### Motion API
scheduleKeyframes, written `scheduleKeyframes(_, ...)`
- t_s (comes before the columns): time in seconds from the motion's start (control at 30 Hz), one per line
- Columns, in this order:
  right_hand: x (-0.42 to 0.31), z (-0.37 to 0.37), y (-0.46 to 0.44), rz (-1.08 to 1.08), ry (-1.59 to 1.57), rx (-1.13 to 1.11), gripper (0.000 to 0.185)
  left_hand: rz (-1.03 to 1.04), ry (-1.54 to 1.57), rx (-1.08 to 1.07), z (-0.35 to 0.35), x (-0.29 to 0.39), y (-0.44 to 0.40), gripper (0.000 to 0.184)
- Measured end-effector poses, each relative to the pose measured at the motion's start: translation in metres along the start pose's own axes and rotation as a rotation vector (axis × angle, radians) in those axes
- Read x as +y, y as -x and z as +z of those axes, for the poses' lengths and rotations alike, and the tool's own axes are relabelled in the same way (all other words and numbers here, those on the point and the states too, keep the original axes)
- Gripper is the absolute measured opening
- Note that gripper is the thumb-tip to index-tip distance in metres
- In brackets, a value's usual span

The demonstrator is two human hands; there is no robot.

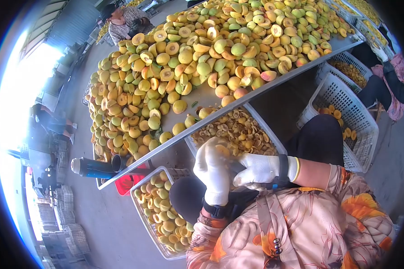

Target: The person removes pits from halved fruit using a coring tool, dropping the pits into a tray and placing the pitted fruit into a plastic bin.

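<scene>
My left hand [212,172], in a white glove, is closed around a yellowish peach half [222,150], which is partly covered by the fingers and blurred. Beside it, my gloved right hand [258,170] is curled with its fingertips toward the left hand. Whatever the right hand grips is hidden and smeared. Both hands are above my lap, at the near side of a crate of brownish-yellow fruit scraps [240,132]. Just beyond, a metal table [197,92] bears a large heap of yellow-green peach halves [166,74], some with cut faces showing.
A white crate of peach halves [164,215] stands by my left knee. To the right is a white perforated crate [345,107] with a few halves inside. A blue flask [94,168] lies at the table's left corner. Other people work across the table and at right.
</scene>
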State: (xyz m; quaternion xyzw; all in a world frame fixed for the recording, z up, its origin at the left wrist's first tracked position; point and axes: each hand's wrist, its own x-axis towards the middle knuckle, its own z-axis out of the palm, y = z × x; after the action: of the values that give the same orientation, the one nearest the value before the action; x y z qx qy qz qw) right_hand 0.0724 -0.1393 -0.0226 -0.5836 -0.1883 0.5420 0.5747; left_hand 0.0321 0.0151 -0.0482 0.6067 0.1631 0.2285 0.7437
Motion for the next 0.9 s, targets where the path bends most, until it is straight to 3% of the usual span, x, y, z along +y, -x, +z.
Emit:
scheduleKeyframes(0.17, 0.002, -0.006, -0.007, -0.036, 0.051, -0.016, 0.017, -0.046, 0.09, 0.043, 0.012, 0.008, -0.003, 0.047)
scheduleKeyframes(0.27, 0.003, -0.006, -0.011, -0.16, 0.105, 0.052, 0.025, -0.083, 0.087, 0.065, 0.017, 0.008, -0.004, 0.049)
scheduleKeyframes(0.33, 0.02, -0.016, -0.029, -0.359, 0.278, 0.068, 0.029, -0.067, 0.075, 0.059, 0.017, 0.003, -0.006, 0.05)
scheduleKeyframes(0.4, 0.025, -0.023, -0.031, -0.279, 0.355, 0.057, 0.031, -0.03, 0.061, 0.03, 0.014, -0.006, -0.009, 0.05)
scheduleKeyframes(0.47, -0.022, -0.019, -0.009, 0.083, 0.334, 0.016, 0.03, -0.087, 0.052, 0.016, 0.012, -0.007, -0.012, 0.05)
scheduleKeyframes(0.67, -0.007, -0.025, -0.015, 0.077, 0.072, -0.054, 0.023, -0.155, -0.01, -0.042, 0.004, -0.003, -0.017, 0.046)
scheduleKeyframes(0.7, -0.001, -0.026, -0.017, 0.055, 0.121, -0.008, 0.026, -0.035, -0.027, -0.096, -0.001, -0.015, -0.019, 0.042)
scheduleKeyframes(0.73, 0.002, -0.028, -0.02, -0.068, 0.296, 0.051, 0.025, -0.087, -0.121, -0.098, 0.0, -0.005, -0.016, 0.045)
scheduleKeyframes(0.77, -0.009, -0.027, -0.014, 0.132, 0.164, 0.014, 0.028, -0.048, -0.121, -0.089, 0.001, -0.005, -0.015, 0.04)
scheduleKeyframes(0.83, -0.011, -0.025, -0.012, 0.202, 0.003, 0.034, 0.016, -0.017, 0.037, -0.066, 0.004, -0.011, -0.013, 0.034)
scheduleKeyframes(0.9, -0.016, -0.016, -0.013, 0.156, -0.232, -0.048, 0.011, -0.158, 0.147, -0.089, 0.0, -0.022, -0.016, 0.032)
